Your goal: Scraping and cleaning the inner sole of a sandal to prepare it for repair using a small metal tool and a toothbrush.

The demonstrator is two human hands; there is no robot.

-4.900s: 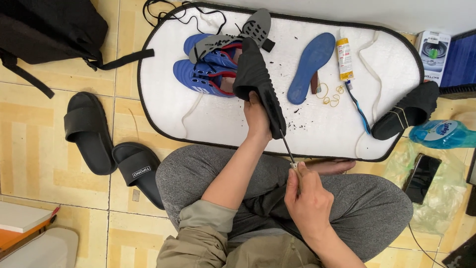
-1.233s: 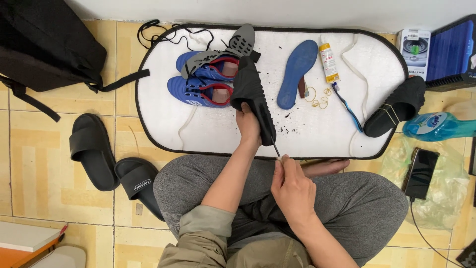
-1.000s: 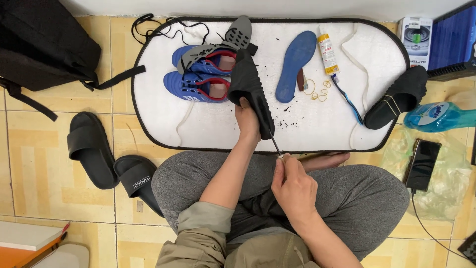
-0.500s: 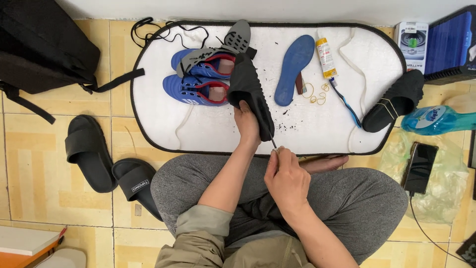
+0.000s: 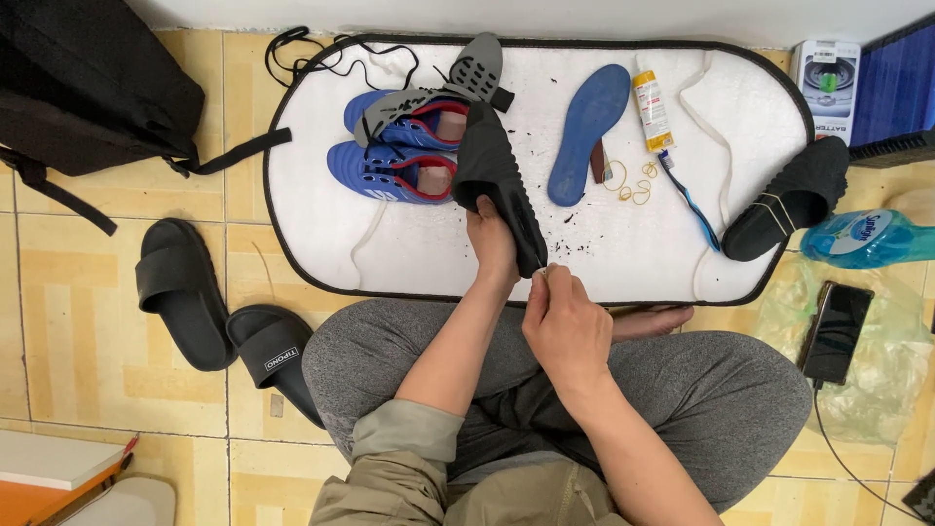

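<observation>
Head view, item by item. Your left hand [image 5: 492, 234] is closed around a black shoe [image 5: 495, 180], holding it up over the near edge of the white mat [image 5: 321, 239] with its tip toward your lap. Your right hand [image 5: 565, 326] sits just below that tip, thumb and forefinger pinched shut on something thin and pale, too small to identify; a needle or thread is my guess only.

Change noted: a few seconds ago your right hand was lower, with a thin line running between it and the shoe. Now that line is no longer visible and the hand is right at the tip. I judge the working point to be that tip, with the pinch back at the shoe for another pass.

On the mat: a pair of blue shoes [image 5: 394, 156] touching the black shoe's far end, a grey insole [image 5: 475, 66], a blue insole [image 5: 588, 131], a glue tube [image 5: 651, 107], a few rubber bands [image 5: 631, 183], and a second black shoe [image 5: 791, 200] at the right edge. On the floor to the left: two black slides [image 5: 185, 292] and a black backpack [image 5: 93, 83].
</observation>
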